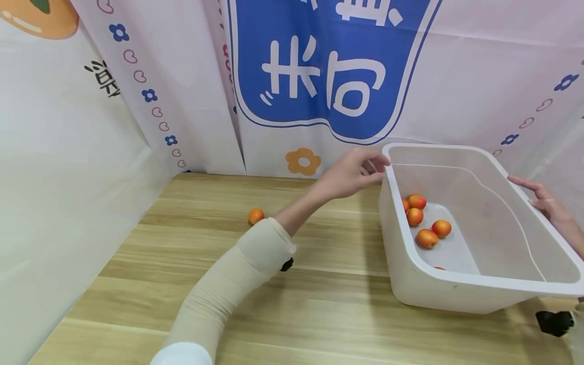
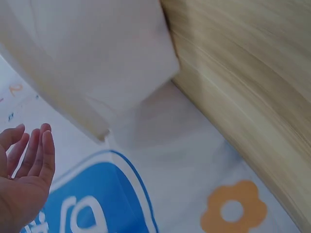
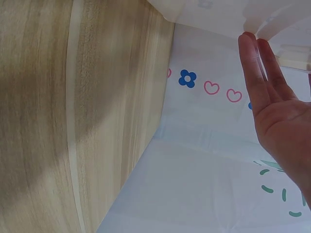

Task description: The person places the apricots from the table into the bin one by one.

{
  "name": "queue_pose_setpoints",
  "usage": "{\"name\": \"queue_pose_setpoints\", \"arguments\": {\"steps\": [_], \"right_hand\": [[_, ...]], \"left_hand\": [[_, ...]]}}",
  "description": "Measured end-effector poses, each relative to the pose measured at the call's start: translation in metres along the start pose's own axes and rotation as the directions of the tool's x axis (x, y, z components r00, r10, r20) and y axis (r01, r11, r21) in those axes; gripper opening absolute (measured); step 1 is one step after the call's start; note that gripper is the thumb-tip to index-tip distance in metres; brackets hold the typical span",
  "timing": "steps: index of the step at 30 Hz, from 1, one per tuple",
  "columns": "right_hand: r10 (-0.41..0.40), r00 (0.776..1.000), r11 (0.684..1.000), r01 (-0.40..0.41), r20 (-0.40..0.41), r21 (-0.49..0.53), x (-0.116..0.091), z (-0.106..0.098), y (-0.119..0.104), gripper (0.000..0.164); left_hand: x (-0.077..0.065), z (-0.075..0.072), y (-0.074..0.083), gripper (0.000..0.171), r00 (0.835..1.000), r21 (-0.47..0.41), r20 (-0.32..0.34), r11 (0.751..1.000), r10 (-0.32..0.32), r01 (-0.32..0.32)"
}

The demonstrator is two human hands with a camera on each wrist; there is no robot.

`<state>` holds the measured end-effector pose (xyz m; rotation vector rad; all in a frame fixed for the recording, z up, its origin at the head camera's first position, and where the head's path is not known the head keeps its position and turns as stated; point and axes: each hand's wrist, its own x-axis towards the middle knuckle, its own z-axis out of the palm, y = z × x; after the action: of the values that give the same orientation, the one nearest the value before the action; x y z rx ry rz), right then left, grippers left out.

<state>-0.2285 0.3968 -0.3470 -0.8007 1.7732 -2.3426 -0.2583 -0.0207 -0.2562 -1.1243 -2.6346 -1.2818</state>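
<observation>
A deep white plastic bin (image 1: 456, 279) stands on the right of the wooden table. Several small orange-red fruits (image 1: 427, 238) lie on its floor, mostly towards the left wall. My left hand (image 1: 349, 175) is at the bin's far left corner, fingertips right by the rim, fingers loosely bent; the left wrist view shows this hand (image 2: 29, 179) with nothing in it. At the right rim is my right hand (image 1: 549, 205), partly hidden behind the bin wall. In the right wrist view, the straight fingers (image 3: 253, 73) of that hand reach to the bin's outer side.
One more orange fruit (image 1: 256, 216) lies on the wooden table (image 1: 319, 314), just beyond my left sleeve (image 1: 237, 284). A printed curtain (image 1: 196, 101) with a blue sign pattern hangs along the table's back edge, and white sheeting (image 1: 55, 177) hangs down the left side.
</observation>
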Motion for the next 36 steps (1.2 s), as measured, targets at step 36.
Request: {"name": "queue_pose_setpoints", "arguments": {"steps": [36], "right_hand": [[0.021, 1.000, 0.999, -0.021, -0.015, -0.023, -0.002, 0.000, 0.001, 0.066]], "left_hand": [[-0.139, -0.093, -0.148, 0.034, 0.837, 0.243, -0.080, 0.803, -0.542, 0.543]]}}
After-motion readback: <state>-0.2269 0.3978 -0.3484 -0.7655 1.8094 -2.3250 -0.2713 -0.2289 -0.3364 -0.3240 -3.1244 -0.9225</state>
